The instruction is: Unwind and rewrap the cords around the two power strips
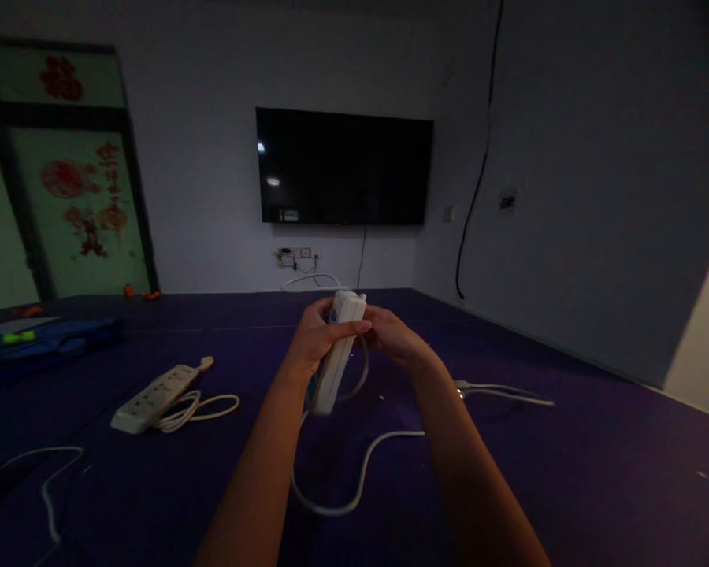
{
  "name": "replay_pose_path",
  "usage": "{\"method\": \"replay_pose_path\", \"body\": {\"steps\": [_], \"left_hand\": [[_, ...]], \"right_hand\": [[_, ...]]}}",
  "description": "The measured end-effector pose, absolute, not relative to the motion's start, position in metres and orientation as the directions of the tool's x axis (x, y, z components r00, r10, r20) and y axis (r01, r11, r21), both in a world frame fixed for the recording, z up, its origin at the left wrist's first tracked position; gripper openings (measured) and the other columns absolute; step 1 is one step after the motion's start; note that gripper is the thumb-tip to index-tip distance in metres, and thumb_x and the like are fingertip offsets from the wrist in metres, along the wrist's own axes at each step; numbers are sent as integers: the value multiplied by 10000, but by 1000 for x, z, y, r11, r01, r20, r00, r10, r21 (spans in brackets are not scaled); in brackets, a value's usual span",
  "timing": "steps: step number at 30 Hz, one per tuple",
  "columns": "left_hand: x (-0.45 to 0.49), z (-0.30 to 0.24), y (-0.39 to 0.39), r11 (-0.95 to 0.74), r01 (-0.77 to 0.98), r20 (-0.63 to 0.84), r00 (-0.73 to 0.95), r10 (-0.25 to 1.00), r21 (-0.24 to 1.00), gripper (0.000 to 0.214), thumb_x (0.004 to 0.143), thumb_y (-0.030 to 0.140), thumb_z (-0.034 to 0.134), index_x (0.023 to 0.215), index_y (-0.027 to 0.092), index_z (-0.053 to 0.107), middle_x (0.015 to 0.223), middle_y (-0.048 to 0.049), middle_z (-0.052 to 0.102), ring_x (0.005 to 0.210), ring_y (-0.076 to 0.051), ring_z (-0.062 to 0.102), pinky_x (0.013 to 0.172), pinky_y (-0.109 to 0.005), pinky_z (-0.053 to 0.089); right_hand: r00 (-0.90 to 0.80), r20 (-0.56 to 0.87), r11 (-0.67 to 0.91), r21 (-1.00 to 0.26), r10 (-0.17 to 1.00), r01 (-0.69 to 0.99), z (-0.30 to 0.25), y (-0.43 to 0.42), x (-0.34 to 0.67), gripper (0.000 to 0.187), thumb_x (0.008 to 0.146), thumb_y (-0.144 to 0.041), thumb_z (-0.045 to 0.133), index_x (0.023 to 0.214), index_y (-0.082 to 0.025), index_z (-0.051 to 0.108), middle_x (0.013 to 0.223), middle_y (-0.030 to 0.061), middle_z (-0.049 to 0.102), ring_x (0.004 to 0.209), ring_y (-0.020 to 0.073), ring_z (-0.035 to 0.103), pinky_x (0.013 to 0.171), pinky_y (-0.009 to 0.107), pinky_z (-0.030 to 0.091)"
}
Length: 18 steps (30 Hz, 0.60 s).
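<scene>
My left hand (317, 335) is closed around a white power strip (339, 358), with its thumb across the near side. The strip is raised above the purple floor and stands tilted on its long axis. At its upper end my right hand (393, 335) is closed, its fingertips partly hidden behind the strip. The strip's white cord (363, 465) arches over the top, hangs in a loop just below the right hand's fingers and curves along the floor under the forearms. The fingers appear to pinch this cord, though the grip itself is mostly hidden.
A second white power strip (157, 398) with a bundled cord lies to the left. White cables (502, 391) lie at the right, another cable (50, 488) at the lower left. Blue cloth (64, 340) rests far left. A television (346, 167) hangs on the wall ahead.
</scene>
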State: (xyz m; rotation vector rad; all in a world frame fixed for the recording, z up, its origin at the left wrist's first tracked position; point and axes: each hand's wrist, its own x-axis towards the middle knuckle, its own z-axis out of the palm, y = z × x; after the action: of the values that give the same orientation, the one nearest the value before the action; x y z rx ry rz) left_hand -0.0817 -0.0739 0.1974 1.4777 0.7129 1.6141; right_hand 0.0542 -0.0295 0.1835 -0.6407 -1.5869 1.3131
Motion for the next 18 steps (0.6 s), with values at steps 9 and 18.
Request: {"method": "replay_pose_path", "body": {"steps": [9, 18], "left_hand": [[-111, 208, -82, -573, -118, 568, -75, 819, 811, 316, 464, 174, 822, 751, 160, 689, 728, -28, 656, 633, -120, 548, 558, -205, 398], [-148, 216, -93, -668, -10, 640, -277, 717, 744, 332, 441, 104, 804, 749, 161, 693, 681, -10, 635, 575, -116, 524, 492, -194, 388]], "right_hand": [[44, 380, 367, -913, 924, 180, 174, -3, 84, 202, 748, -284, 581, 821, -128, 688, 489, -42, 523, 394, 68, 437, 414, 181, 378], [512, 385, 50, -833, 768, 551, 132, 24, 169, 268, 733, -228, 548, 468, -198, 578, 451, 57, 533, 705, 252, 645, 641, 316, 461]]}}
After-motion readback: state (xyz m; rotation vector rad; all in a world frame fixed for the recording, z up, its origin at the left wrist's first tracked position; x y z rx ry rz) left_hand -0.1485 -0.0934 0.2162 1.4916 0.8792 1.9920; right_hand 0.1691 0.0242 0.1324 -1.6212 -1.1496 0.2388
